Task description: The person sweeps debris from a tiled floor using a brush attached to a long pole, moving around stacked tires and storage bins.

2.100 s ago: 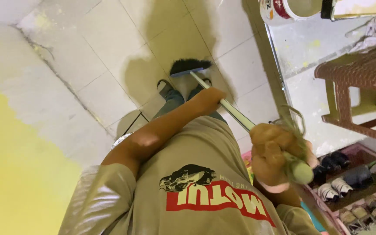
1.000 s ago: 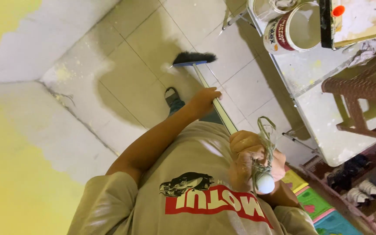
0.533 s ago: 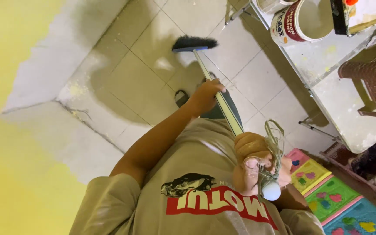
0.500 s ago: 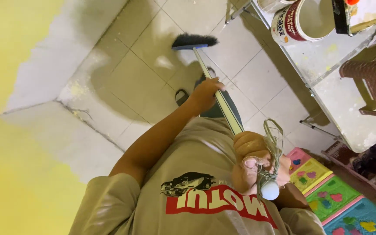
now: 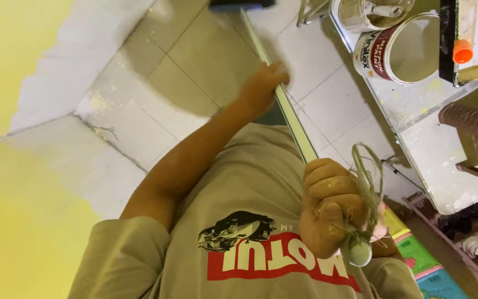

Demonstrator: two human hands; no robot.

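Both hands were wrapped round one long broom handle (image 5: 291, 113): left hand (image 5: 264, 86) further down, right hand (image 5: 330, 207) at the top end. Its brush head (image 5: 242, 4) sat on the tiled floor (image 5: 195, 61), near two paint cans (image 5: 402, 47).

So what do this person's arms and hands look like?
Both are bare: no gloves, watch or rings visible. The left hand comes from a short beige T-shirt sleeve. The right hand carries pale paint flecks; its sleeve is out of view.
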